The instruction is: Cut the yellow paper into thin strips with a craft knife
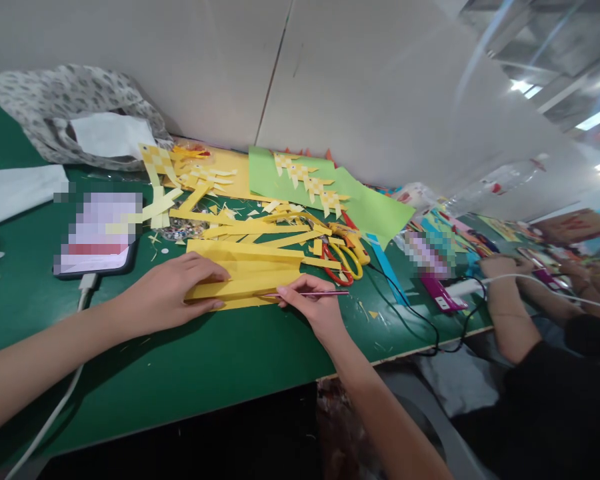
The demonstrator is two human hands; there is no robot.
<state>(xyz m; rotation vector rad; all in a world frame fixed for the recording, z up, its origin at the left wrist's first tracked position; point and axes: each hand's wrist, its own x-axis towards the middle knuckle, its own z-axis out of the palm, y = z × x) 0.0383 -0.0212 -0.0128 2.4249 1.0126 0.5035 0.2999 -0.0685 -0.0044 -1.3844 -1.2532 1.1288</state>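
Observation:
A folded yellow paper sheet (245, 259) lies on the green table before me, with a raised fold along its near side. My left hand (180, 283) grips the left end of that fold, thumb on the near side and fingers curled over the top. Between the thumb and fingers of my right hand (313, 303) is a slim pink pen-like tool (333, 293). Its thin tip touches the fold; whether it is a pen or a blade I cannot tell. Yellow paper strips (260, 230) lie just beyond the sheet.
Scissors (347, 267) and a yellow glue gun (353, 241) with a black cord lie to the right. Woven paper fish (310, 183) rest on green paper (375, 207). A phone (100, 230) charges at left. At far right are a co-worker's arms (510, 313).

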